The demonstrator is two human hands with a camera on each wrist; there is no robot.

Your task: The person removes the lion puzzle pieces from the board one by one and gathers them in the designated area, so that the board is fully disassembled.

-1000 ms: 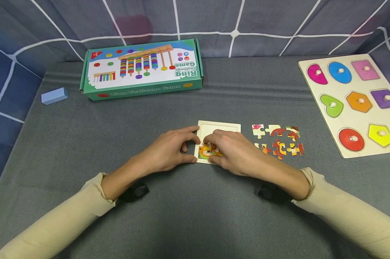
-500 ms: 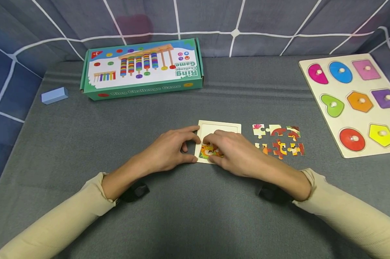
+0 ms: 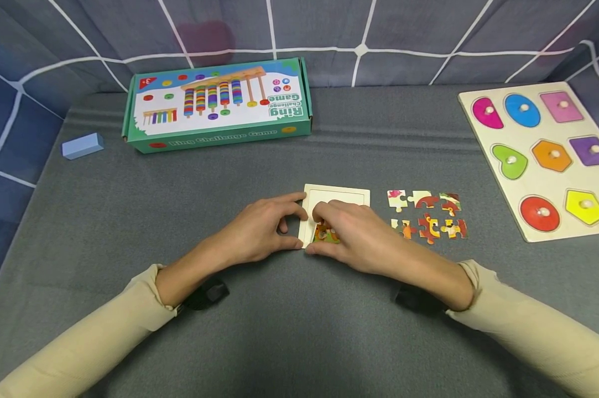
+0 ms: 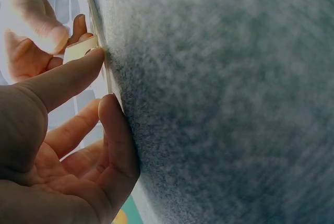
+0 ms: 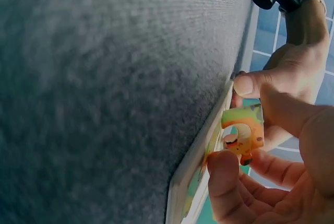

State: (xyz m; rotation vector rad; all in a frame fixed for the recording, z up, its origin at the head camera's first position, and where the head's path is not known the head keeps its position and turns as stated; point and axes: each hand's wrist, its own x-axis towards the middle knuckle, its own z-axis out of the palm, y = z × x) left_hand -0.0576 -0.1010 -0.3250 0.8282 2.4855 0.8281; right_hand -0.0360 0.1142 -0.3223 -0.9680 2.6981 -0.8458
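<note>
A small wooden puzzle tray [image 3: 337, 193] lies on the grey cloth, mostly under my right hand [image 3: 351, 232]. My right hand pinches a jigsaw piece [image 5: 252, 130] with orange and green print between thumb and fingers, tilted up over the tray in the right wrist view. Below it, more printed puzzle [image 5: 193, 187] shows in the tray. My left hand [image 3: 261, 229] rests its thumb and fingertips against the tray's left edge, the thumb at the near corner. Right of the tray lie several loose jigsaw pieces [image 3: 429, 228] in two rows.
Back left stands a green Ring Challenge Game box [image 3: 219, 105]. A light blue block [image 3: 82, 146] lies farther left. On the right, a wooden shape board [image 3: 513, 190] holds several coloured knobbed shapes. A gridded curtain [image 3: 319, 33] hangs behind.
My right thumb has shifted left to the tray's near edge. The lion print at the tray's lower left no longer shows there, and pale wood is seen instead. My left hand stays still.
</note>
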